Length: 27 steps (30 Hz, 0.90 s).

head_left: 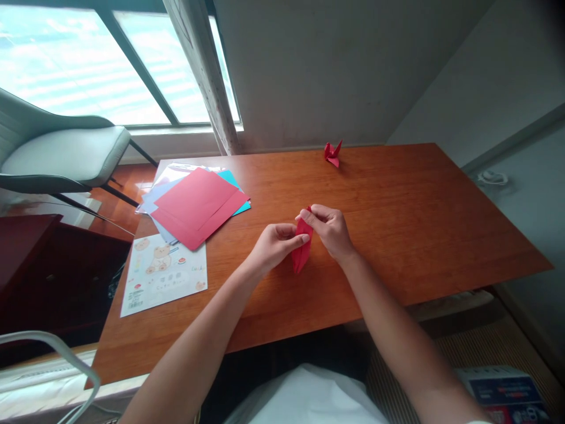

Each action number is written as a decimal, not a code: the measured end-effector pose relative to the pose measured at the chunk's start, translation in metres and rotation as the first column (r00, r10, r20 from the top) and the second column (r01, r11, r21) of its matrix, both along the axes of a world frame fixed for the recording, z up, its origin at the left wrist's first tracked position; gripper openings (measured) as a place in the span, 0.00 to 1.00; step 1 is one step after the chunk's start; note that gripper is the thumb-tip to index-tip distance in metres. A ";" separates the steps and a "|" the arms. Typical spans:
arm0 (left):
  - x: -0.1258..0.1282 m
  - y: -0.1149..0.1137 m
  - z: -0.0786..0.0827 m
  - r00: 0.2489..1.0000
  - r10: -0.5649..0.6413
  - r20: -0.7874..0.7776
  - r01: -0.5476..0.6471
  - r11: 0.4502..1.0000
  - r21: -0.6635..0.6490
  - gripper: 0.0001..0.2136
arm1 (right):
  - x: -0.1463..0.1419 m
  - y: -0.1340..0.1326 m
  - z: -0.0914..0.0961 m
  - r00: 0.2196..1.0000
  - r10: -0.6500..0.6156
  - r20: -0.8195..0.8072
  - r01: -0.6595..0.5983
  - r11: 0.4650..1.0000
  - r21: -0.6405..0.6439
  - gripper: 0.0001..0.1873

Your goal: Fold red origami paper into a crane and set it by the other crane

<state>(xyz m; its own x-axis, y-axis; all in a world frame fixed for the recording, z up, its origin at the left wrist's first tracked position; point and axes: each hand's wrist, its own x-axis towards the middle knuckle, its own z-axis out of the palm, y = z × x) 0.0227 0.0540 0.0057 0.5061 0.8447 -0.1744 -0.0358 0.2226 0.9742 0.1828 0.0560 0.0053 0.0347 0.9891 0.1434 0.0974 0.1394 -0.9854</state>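
Observation:
A narrow piece of folded red paper [302, 257] is held upright above the wooden table, between my two hands. My left hand [279, 242] is closed on its left side, the thumb lying across its front. At the upper end, my right hand [327, 228] pinches the paper between thumb and fingers. Parts of the upper folds are hidden behind the fingertips. Farther back on the table stands a small red origami crane [333, 154], apart from both hands.
Left on the wooden table [397, 218] lies a stack of red paper sheets [198, 206] over blue and lilac ones. A printed bear card [165, 274] lies partly under it. A chair [66, 153] stands by the window, and a white tube [57, 341] curves at lower left.

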 end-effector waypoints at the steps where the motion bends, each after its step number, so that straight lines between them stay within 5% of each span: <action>1: 0.000 -0.001 0.000 0.999 -0.036 -0.008 0.036 0.999 -0.019 0.15 | 0.003 0.002 -0.002 0.998 -0.054 -0.031 0.054 0.998 -0.009 0.22; 4: 0.001 -0.003 0.002 0.995 -0.094 -0.019 0.093 0.994 -0.057 0.15 | 0.010 0.008 -0.008 0.965 -0.214 -0.149 0.210 0.977 -0.048 0.22; 6: 0.001 -0.003 0.003 1.000 -0.022 -0.001 0.022 0.998 -0.062 0.14 | 0.011 0.010 -0.010 0.954 -0.229 -0.193 0.223 0.973 -0.052 0.22; 10: -0.002 0.003 0.002 0.971 0.215 0.102 -0.202 0.972 -0.122 0.14 | 0.002 0.004 -0.007 0.987 -0.019 -0.163 0.007 0.997 -0.070 0.25; 15: -0.007 0.009 -0.001 0.917 0.359 0.173 -0.330 0.927 -0.178 0.13 | -0.012 -0.004 -0.006 0.953 0.301 -0.023 -0.302 0.949 -0.095 0.21; 21: -0.009 0.011 -0.001 0.902 0.395 0.175 -0.366 0.914 -0.177 0.10 | -0.010 -0.003 -0.005 0.979 0.202 -0.022 -0.204 0.973 -0.104 0.16; 27: -0.009 0.009 0.000 0.874 0.453 0.178 -0.425 0.888 -0.173 0.12 | -0.005 -0.001 -0.005 0.970 0.235 -0.056 -0.241 0.960 -0.144 0.15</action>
<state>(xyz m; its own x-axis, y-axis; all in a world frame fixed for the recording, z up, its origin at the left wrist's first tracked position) 0.0133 0.0634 0.0055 0.1242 0.9664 -0.2251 -0.3563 0.2552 0.8988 0.1776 0.0546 0.0008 -0.2015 0.9795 -0.0023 0.0416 0.0062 -0.9991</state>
